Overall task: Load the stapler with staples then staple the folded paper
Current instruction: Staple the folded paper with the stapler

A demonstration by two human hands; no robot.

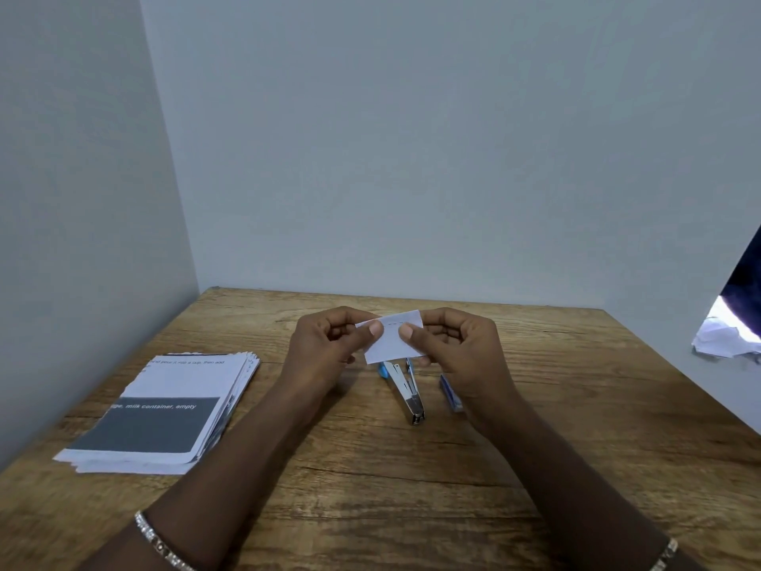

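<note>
Folded paper [393, 337] is held up over the stapler [405, 391], pinched between both hands.

It is gripped at either end by the left hand [329, 344] and right hand [453, 344]; light and limp, it is best held by its edges. A wooden table [535, 405] lies beneath, with a paper stack [164, 410] and bare walls around.
</note>
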